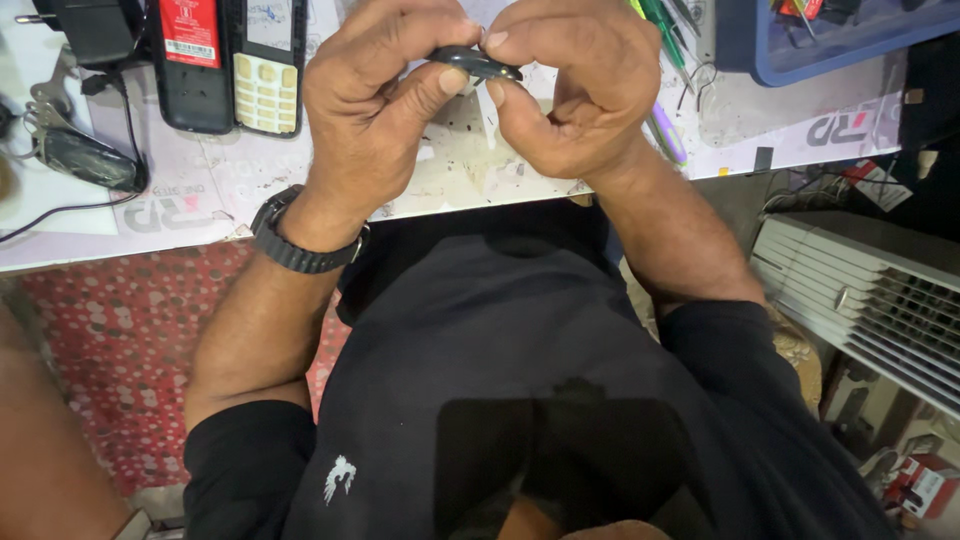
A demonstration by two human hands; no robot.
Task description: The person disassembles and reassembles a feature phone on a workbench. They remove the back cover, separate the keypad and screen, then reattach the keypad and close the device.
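Both my hands meet above the near edge of a white worktable [200, 190]. Between them is a small, flat, dark oval part [478, 64]. My left hand [375, 110], with a black watch on its wrist, pinches the part's left end between thumb and fingers. My right hand [575, 85] grips its right end with thumb and forefinger. Most of the part is hidden by my fingers.
Two keypad phones [230, 65] lie on the table at the left, one black with a red label, beside a dark charger and cable [90, 150]. A blue tray [830, 40] and green-handled tools [665, 30] sit at the right. A white slatted appliance [860, 290] stands lower right.
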